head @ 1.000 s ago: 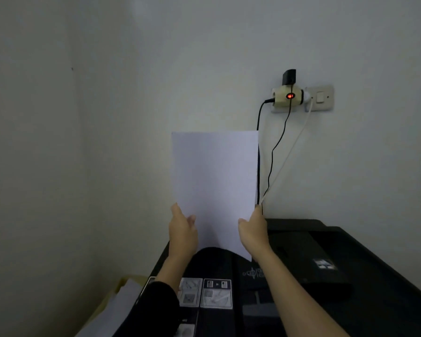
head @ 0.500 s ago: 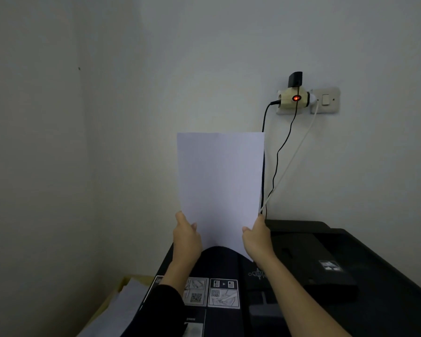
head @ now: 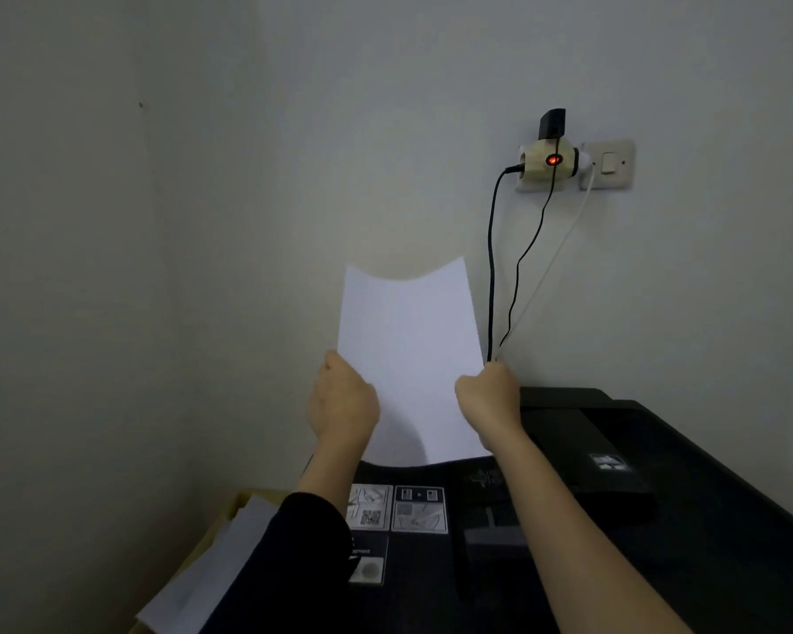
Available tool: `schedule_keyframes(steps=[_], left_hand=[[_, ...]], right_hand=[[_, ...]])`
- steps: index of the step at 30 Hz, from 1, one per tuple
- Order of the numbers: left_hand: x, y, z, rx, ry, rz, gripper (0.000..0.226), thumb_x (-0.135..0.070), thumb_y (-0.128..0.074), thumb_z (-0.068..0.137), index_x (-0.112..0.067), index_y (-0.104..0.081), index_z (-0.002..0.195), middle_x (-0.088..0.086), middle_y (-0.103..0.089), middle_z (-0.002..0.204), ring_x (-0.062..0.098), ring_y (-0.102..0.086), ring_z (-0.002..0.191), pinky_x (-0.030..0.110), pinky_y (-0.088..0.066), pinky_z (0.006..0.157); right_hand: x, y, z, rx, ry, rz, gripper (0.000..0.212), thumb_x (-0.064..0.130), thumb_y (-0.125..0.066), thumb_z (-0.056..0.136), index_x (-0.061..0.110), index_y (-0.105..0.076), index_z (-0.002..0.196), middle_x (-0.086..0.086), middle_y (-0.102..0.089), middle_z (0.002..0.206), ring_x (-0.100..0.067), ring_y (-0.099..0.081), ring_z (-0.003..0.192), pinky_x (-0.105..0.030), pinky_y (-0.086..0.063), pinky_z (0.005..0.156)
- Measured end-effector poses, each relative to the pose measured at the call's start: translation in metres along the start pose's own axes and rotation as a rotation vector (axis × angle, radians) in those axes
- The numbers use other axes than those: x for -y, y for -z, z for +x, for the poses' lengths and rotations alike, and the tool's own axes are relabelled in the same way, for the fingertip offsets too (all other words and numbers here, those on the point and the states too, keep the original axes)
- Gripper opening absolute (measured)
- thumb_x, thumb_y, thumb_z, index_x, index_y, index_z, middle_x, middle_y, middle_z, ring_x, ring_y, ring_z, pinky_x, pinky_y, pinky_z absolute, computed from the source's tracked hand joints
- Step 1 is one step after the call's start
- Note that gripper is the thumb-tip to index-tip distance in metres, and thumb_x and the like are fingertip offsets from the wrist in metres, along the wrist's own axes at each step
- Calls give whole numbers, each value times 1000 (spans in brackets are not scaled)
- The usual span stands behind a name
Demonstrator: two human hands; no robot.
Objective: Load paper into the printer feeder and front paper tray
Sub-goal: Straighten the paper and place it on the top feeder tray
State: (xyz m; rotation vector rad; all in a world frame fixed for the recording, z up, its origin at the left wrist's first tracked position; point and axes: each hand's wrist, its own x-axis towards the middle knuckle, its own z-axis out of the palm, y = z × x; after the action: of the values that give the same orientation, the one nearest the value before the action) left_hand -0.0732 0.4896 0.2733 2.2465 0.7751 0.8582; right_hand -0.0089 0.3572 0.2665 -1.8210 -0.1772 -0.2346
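I hold a stack of white paper [head: 408, 354] upright over the back of a black printer [head: 660, 519]. My left hand [head: 342, 402] grips its left edge and my right hand [head: 491, 400] grips its right edge. The sheet's top edge sags in the middle, and its bottom edge meets the printer's dark rear feeder [head: 431, 473]. Instruction stickers [head: 397, 507] sit on the printer's top just below the paper. The front paper tray is out of view.
A wall socket with an adapter [head: 552, 164], its red light on, hangs above the printer; black and white cables [head: 493, 276] drop behind it. More loose white paper [head: 211, 578] lies in a yellowish box at the lower left. The walls meet in a corner on the left.
The paper has come down toward the printer's rear feeder and its top edge now bows. Both hands have dropped with it, still gripping the edges.
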Motion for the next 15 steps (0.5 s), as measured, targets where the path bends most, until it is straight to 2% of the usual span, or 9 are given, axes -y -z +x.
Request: schedule_keyframes(steps=[2, 4, 6, 9, 11, 15], left_hand=[[4, 2, -1, 90, 38, 131, 37, -8, -48, 93, 0, -43, 129, 19, -53, 131, 35, -55, 118, 41, -47, 96], [12, 0, -4, 205, 48, 266, 35, -10, -45, 95, 2, -46, 127, 19, -52, 133, 34, -54, 120, 38, -46, 96], [22, -3, -10, 287, 38, 348, 29, -8, -43, 95, 2, -56, 118, 18, -59, 126, 32, -58, 114, 34, -48, 91], [32, -8, -18, 319, 39, 413, 26, -6, -44, 93, -1, -62, 110, 14, -64, 116, 28, -62, 107, 30, -50, 85], [35, -9, -21, 305, 58, 449, 27, -7, -45, 92, -4, -62, 112, 12, -62, 112, 27, -59, 110, 31, -48, 83], [35, -6, -25, 352, 130, 511, 37, -13, -42, 92, -5, -51, 127, 16, -46, 136, 32, -38, 128, 40, -39, 100]], right_hand=[[-3, 2, -4, 48, -96, -47, 36, -4, -42, 81, 16, -23, 58, -2, -29, 60, -15, -26, 50, -23, -18, 50], [-7, 3, -10, 116, -168, -147, 29, -1, -44, 83, 11, -30, 61, -4, -36, 64, -19, -39, 55, -23, -25, 50], [-10, 5, -16, 192, -208, -273, 15, -1, -46, 84, 4, -43, 70, -8, -44, 66, -22, -48, 59, -23, -33, 52], [-14, 5, -23, 268, -229, -443, 14, -4, -49, 84, 0, -49, 71, -7, -43, 62, -16, -41, 49, -20, -30, 43], [-16, 5, -27, 255, -212, -526, 25, -4, -50, 83, 4, -41, 61, -6, -43, 61, -15, -40, 48, -21, -28, 40], [-21, 6, -35, 192, -153, -657, 32, -4, -52, 81, 9, -34, 57, -3, -42, 59, -15, -39, 47, -21, -26, 40]])
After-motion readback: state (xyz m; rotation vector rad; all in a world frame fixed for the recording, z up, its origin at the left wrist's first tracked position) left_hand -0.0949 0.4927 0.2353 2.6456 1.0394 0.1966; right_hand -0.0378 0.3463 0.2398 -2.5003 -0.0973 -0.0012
